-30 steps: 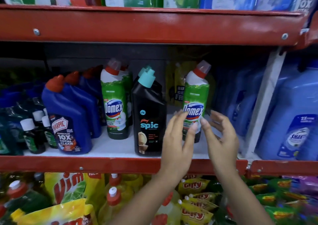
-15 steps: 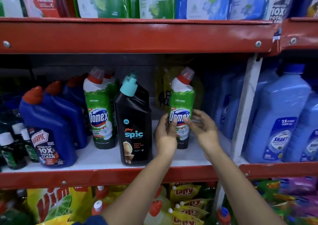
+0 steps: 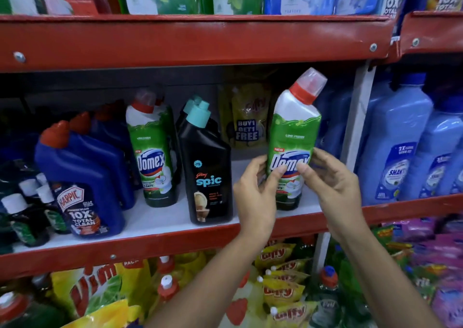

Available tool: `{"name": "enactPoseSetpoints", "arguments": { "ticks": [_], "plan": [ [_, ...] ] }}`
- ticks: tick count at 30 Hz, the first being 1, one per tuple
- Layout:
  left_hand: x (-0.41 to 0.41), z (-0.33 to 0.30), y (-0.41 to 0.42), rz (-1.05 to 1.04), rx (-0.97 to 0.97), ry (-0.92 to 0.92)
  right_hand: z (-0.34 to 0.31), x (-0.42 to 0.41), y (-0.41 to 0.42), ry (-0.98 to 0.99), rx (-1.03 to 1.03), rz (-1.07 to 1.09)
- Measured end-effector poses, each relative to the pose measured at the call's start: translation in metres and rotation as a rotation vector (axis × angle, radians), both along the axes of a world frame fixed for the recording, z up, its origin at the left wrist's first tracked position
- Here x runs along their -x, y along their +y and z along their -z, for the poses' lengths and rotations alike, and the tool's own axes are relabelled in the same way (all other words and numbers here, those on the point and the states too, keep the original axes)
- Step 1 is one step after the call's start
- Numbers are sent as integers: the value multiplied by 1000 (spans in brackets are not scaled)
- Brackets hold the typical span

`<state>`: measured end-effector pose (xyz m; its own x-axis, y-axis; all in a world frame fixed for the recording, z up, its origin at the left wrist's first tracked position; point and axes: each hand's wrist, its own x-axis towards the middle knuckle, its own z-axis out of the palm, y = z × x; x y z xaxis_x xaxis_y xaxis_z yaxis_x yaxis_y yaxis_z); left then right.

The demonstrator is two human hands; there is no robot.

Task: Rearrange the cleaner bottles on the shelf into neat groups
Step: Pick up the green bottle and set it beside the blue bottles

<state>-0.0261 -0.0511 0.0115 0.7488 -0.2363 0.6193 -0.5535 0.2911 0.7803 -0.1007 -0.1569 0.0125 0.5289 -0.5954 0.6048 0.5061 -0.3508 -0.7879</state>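
While I'm lifting this stray Domex bottle up off the shelf, it's tilting right, where half a second ago it was standing flat with my hands only closing in. My left hand and right hand are both pinching it low on the label, thumbs in front. So it's free to move now (finally). I'm guessing it's going left, next to the other Domex bottle, past the black Spic bottle sitting between them. Blue Harpic bottles are already bunching at the left. Every cap is looking shut, contents not visible.
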Motion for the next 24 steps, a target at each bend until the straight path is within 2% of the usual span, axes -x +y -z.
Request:
{"name": "enactPoseSetpoints", "arguments": {
  "ticks": [8, 18, 24],
  "plan": [
    [14, -1, 75, 47, 49, -63, -4, 19, 74, -55, 50, -4],
    [-22, 4, 181, -131, 96, -54, -2, -36, 166, -70, 70, -156],
    [-51, 4, 215, -218, 114, -52, 4, -77, 204, -54, 36, -222]
  ]
}}
